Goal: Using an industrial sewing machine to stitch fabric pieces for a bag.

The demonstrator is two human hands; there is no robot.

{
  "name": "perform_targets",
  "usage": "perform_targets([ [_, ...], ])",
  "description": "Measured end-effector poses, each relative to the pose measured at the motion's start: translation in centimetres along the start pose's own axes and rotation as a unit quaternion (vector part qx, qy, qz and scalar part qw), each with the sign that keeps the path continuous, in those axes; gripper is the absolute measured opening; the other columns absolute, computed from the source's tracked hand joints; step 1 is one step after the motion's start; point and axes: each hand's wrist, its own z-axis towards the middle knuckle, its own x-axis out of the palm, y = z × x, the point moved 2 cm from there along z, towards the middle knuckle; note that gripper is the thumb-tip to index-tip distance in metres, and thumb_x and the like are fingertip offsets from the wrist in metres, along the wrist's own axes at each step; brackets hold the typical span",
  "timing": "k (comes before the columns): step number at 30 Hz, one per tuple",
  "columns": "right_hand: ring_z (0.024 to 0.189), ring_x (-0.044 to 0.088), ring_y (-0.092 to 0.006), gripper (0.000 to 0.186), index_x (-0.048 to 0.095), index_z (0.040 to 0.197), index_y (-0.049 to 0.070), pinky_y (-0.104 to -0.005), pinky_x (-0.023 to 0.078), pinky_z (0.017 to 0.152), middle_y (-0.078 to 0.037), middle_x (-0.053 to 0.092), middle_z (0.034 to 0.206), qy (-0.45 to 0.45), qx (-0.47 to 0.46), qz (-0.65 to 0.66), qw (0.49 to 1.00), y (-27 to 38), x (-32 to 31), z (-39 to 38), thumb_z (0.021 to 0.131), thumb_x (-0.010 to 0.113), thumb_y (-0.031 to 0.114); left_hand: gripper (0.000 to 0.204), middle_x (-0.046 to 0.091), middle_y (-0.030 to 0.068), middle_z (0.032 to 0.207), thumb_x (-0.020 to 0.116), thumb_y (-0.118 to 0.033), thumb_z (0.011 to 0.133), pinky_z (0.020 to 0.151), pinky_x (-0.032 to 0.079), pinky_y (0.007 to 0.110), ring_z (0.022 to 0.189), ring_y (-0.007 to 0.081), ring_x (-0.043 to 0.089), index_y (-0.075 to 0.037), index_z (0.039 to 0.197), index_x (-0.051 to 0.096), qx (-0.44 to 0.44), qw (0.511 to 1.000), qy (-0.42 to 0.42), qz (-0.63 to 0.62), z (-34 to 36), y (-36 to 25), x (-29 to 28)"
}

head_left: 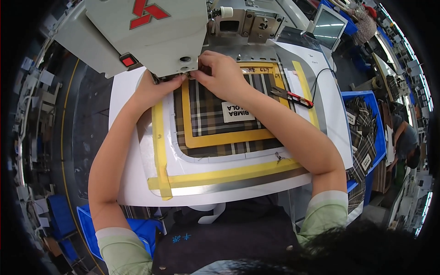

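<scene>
Both my hands meet under the head of a large white sewing machine [169, 41], by its needle area. The thumb of my left hand [156, 88] reaches toward the right fingertips, its other fingers partly hidden behind the machine head. My right hand [223, 77] is closed in a pinch there; whatever lies between the fingertips is too small to make out. Below them, a yellow frame [229, 138] lies on brown plaid fabric [208, 117] with a white label [238, 112] sewn or laid on it. Red-and-black thread snips [293, 97] rest right of my right wrist.
Yellow tape [229, 174] borders the metal plate on a white sheet [126, 183]. A blue bin [378, 123] of plaid pieces stands at the right, another blue bin [89, 224] at lower left. A screen [327, 27] stands at back right. Other people work farther right.
</scene>
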Motion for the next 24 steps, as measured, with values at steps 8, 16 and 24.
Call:
perform_targets([
  [8, 0.077, 0.061, -0.0278, 0.016, 0.065, 0.08, 0.003, -0.0382, 0.049, 0.071, -0.009, 0.062, 0.085, -0.027, 0.026, 0.047, 0.998, -0.1, -0.1, -0.2, 0.077, 0.062, 0.018, 0.033, 0.065, 0.0051, 0.097, 0.072, -0.016, 0.077, 0.083, 0.046, 0.027, 0.09, 0.0113, 0.058, 0.0, 0.104, 0.062, 0.004, 1.0, 0.006, 0.005, 0.0, 0.0, -0.1],
  [16, 0.074, 0.058, -0.0358, 0.031, 0.06, 0.084, -0.003, -0.0415, 0.047, 0.07, -0.018, 0.06, 0.096, 0.103, 0.074, -0.097, 0.987, 0.8, -1.2, -0.9, 0.085, 0.05, 0.026, 0.033, 0.065, 0.0048, 0.095, 0.073, -0.015, 0.077, 0.081, 0.046, 0.026, 0.087, 0.0106, 0.058, 0.0, 0.103, 0.062, 0.002, 1.0, 0.005, -0.002, 0.0, 0.2, 0.0],
  [24, 0.07, 0.062, -0.015, 0.025, 0.062, 0.104, 0.0, -0.0279, 0.049, 0.066, -0.007, 0.067, 0.084, 0.292, 0.022, 0.1, 0.951, 1.3, -4.1, -0.9, 0.085, 0.048, 0.008, 0.032, 0.065, 0.0052, 0.095, 0.072, -0.016, 0.076, 0.08, 0.046, 0.026, 0.087, 0.0107, 0.058, 0.001, 0.102, 0.063, 0.002, 1.0, 0.016, 0.013, 0.1, -0.1, -0.1],
])
